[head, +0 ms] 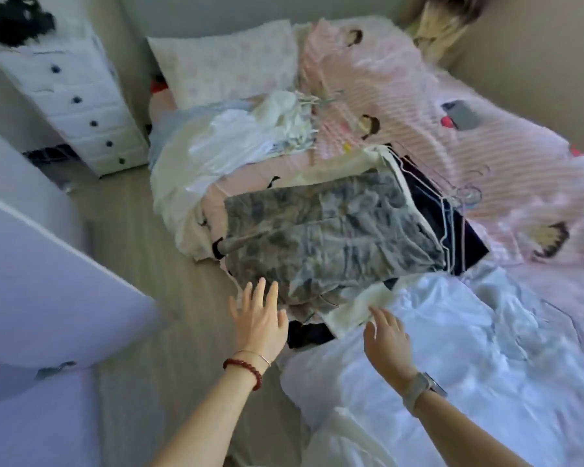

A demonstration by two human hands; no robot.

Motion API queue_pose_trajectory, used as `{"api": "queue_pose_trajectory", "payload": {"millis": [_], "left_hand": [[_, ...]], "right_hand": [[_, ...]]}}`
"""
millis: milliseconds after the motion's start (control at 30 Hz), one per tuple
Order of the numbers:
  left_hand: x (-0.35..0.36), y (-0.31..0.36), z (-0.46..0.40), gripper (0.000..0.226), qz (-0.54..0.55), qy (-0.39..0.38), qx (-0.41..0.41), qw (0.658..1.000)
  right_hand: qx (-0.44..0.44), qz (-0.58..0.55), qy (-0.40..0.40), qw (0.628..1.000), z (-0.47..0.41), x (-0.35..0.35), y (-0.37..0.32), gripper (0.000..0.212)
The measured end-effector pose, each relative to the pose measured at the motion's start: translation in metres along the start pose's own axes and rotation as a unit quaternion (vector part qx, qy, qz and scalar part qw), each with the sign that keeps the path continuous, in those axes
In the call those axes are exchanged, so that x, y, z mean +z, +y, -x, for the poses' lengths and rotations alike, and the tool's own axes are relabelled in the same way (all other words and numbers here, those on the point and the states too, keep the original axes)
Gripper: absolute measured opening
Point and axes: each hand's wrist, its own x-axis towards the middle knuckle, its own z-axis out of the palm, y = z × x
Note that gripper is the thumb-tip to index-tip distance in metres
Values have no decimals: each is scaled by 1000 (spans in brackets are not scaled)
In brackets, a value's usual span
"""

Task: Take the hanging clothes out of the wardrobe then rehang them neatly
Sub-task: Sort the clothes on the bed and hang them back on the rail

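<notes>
Clothes pile [334,230] on bed: L hand [258,321] & R hand [386,338] fingers spread, holding nothing.

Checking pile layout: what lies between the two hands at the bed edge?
In the head view, dark clothing and a cream garment lie between left hand and right hand.

grey-blue mottled garment [324,230], pink striped bedcover [402,96], white sheet [452,332], white drawers [78,106] with dark knobs, red bead bracelet [246,367].
</notes>
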Motion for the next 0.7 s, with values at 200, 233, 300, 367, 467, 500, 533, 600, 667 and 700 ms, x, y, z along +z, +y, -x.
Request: {"api": "queue_pose_trajectory", "payload": {"millis": [200, 233, 300, 367, 467, 500, 533, 600, 667, 700], "left_hand": [[61, 158, -55, 52, -96, -93, 194, 972], [70, 180, -60, 52, -112, -106, 226, 962], [95, 219, -70, 49, -121, -107, 299, 941], [123, 253, -82, 46, -131, -111, 361, 917], [164, 294, -96, 50, -172, -163, 385, 892], [179, 304, -104, 52, -187, -173, 396, 882], [191, 315, -113, 53, -197, -168, 408, 876], [208, 336, -128, 54, -212, -155, 431, 863], [223, 356, -145, 55, -228, -147, 452, 850], [230, 366, -154, 55, -241, -137, 461, 843]], "right_hand": [[204, -84, 44, 974, -10, -36, 156, 42], [231, -90, 52, 967, -12, -39, 178, 42], [278, -97, 63, 953, -16, -41, 219, 41], [310, -104, 69, 942, -22, -40, 255, 41], [350, -118, 77, 926, -35, -32, 303, 40], [359, -125, 81, 922, -41, -29, 317, 41], [364, -129, 85, 918, -47, -26, 330, 42], [372, -132, 87, 914, -61, -21, 353, 42], [367, -126, 85, 918, -75, -17, 371, 40], [352, -117, 86, 925, -83, -14, 379, 38]]}}
